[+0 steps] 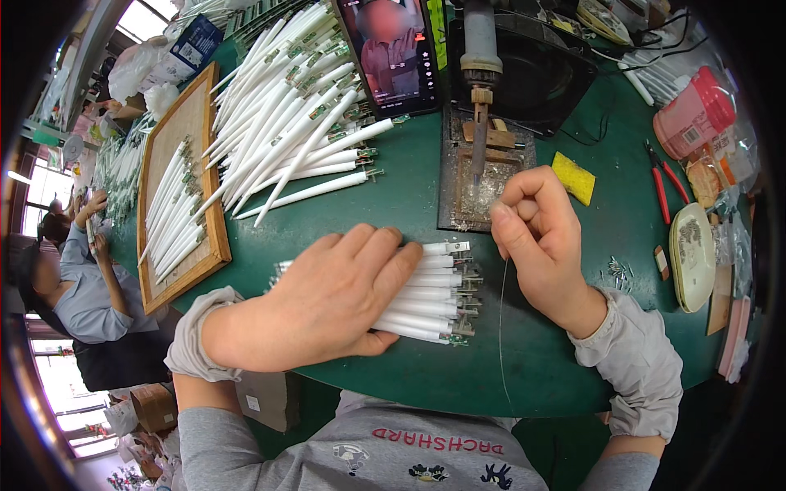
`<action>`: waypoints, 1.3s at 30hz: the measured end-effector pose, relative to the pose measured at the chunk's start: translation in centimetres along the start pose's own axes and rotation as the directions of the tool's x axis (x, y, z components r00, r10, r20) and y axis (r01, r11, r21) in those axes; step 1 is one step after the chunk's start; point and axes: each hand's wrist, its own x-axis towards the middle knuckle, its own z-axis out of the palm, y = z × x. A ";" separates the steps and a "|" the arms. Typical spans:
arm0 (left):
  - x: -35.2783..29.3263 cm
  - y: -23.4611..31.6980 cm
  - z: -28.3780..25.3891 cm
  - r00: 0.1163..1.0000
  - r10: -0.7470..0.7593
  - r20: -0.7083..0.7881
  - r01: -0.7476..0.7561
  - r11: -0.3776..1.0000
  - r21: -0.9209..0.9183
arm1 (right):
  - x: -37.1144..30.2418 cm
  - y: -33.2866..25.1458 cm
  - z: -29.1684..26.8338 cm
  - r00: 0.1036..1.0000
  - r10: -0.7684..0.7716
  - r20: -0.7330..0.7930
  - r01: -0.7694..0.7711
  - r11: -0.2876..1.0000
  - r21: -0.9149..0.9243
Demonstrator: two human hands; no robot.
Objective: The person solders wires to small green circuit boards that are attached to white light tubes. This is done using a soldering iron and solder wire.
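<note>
1. the left hand lies palm down over a row of white sticks, its fingers close together across the top and its thumb at the near edge; whether they squeeze, i cannot tell.
2. the row lies under those fingers on the green table, its metal-tipped ends poking out to their right.
3. the right hand is narrow, thumb and forefinger pinched on a thin wire that hangs down toward the near table edge.
4. just beyond the right fingertips, a soldering iron points down over a dark base.
5. right of and beyond those fingers sits a yellow sponge; farther right, red-handled pliers.
6. beyond the left fingers, well apart, is a heap of white sticks; to their left, a wooden-framed tray holds more.
</note>
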 end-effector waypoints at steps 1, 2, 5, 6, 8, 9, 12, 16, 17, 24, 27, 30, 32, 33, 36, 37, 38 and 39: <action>-0.1 0.1 0.5 1.000 0.000 0.002 0.000 1.000 0.004 | -0.1 0.0 0.0 1.000 -0.002 -0.002 0.002 1.000 0.003; 0.0 0.2 1.1 1.000 0.011 -0.017 -0.012 0.999 -0.048 | -0.1 0.0 -0.1 1.000 0.002 -0.005 -0.002 1.000 0.005; -0.4 0.1 1.8 0.999 0.009 -0.041 -0.014 0.992 -0.128 | -0.1 -0.2 0.1 1.000 0.016 -0.008 -0.016 1.000 0.015; -0.5 0.1 1.8 0.999 -0.005 -0.045 -0.002 0.987 -0.163 | -0.1 -0.2 0.2 1.000 0.030 -0.005 -0.030 0.999 0.022; -0.9 -0.4 1.7 0.999 -0.014 -0.048 0.004 0.976 -0.219 | 0.0 -0.4 0.3 1.000 0.029 -0.003 -0.029 0.999 0.023; -1.0 -0.7 1.6 0.998 -0.024 -0.052 0.009 0.960 -0.279 | 0.1 -0.4 0.4 1.000 0.030 0.000 -0.030 0.999 0.020; -0.6 -1.2 -0.5 0.955 -0.136 0.263 0.271 0.764 -0.586 | 0.1 -0.2 0.2 0.999 0.034 0.002 -0.034 0.999 0.008; -0.7 -2.2 -0.6 0.961 -0.051 0.272 0.252 0.565 -0.786 | 0.0 -0.3 0.1 1.000 0.028 0.006 -0.028 0.999 0.029; -0.7 -2.5 -0.2 0.965 -0.019 0.260 0.231 0.526 -0.819 | 0.0 -0.2 0.0 0.999 0.034 0.009 -0.034 0.999 0.017; -0.4 -3.0 0.4 0.875 0.086 0.476 0.456 0.176 -0.872 | -0.2 0.0 -0.3 0.998 0.057 0.038 -0.057 0.998 -0.007; -0.1 -3.2 0.9 0.838 0.164 0.521 0.506 0.122 -0.854 | -0.4 -0.2 -0.1 0.996 0.082 0.040 -0.082 0.997 -0.010; -0.1 -3.6 1.4 0.845 0.200 0.495 0.475 0.143 -0.868 | -0.3 -0.4 0.0 0.996 0.065 0.061 -0.062 0.997 -0.047; 0.2 -3.6 1.5 0.853 0.203 0.481 0.453 0.173 -0.875 | -0.3 -0.6 -0.2 0.994 0.084 0.071 -0.080 0.995 -0.056; 0.3 -3.6 1.4 0.860 0.200 0.469 0.429 0.211 -0.878 | -0.3 -0.6 -0.3 0.995 0.070 0.077 -0.065 0.996 -0.065; -0.1 -2.2 0.3 0.952 0.057 0.300 0.242 0.455 -0.857 | -0.4 -0.5 -0.4 0.995 0.048 0.093 -0.041 0.996 -0.081; -0.5 -1.5 0.1 0.953 0.061 0.296 0.237 0.456 -0.858 | -0.5 -0.4 -0.4 0.994 0.042 0.102 -0.034 0.996 -0.085; -1.2 -0.6 0.1 0.996 -0.044 0.079 0.090 0.618 -0.781 | -0.5 -0.4 -0.4 0.994 0.039 0.104 -0.030 0.996 -0.086; -1.7 0.1 0.0 0.982 -0.103 -0.157 -0.023 0.766 -0.642 | -0.6 -0.3 -0.3 0.992 0.055 0.114 -0.047 0.996 -0.074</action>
